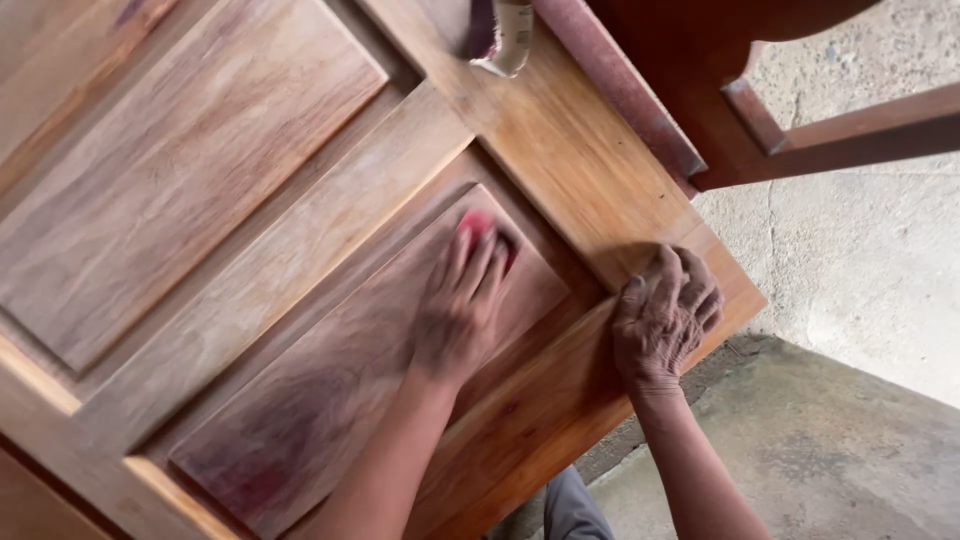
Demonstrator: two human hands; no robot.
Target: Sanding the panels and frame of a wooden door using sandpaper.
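Leftmost, the wooden door (300, 250): a flat-lying panelled piece, warm brown grain, raised rectangular panels framed by bevelled grooves and plain rails. A large pale panel (170, 170) fills its upper left part; it is dry and matt.

Next, the lower panel (330, 390) of the door, long and narrow, darker, with a reddish-purple stain patch near its lower end.

Item, my left hand (462, 305): flat, fingers together and stretched, pressed down on a red cloth pad (478, 226) at the upper end of that lower panel. Only a small red edge shows beyond my fingertips; the hand is blurred.

Item, a rolled strip of pale paper-like material (505, 38), lying on the door's rail at the top edge of view.

Item, my right hand (662, 318): fingers curled, resting knuckles-up on the door's outer rail near its corner, holding nothing that I can see.

Right of the door, a red-brown wooden frame (800, 130), smooth and squared, and beneath it a rough grey concrete floor (860, 300).
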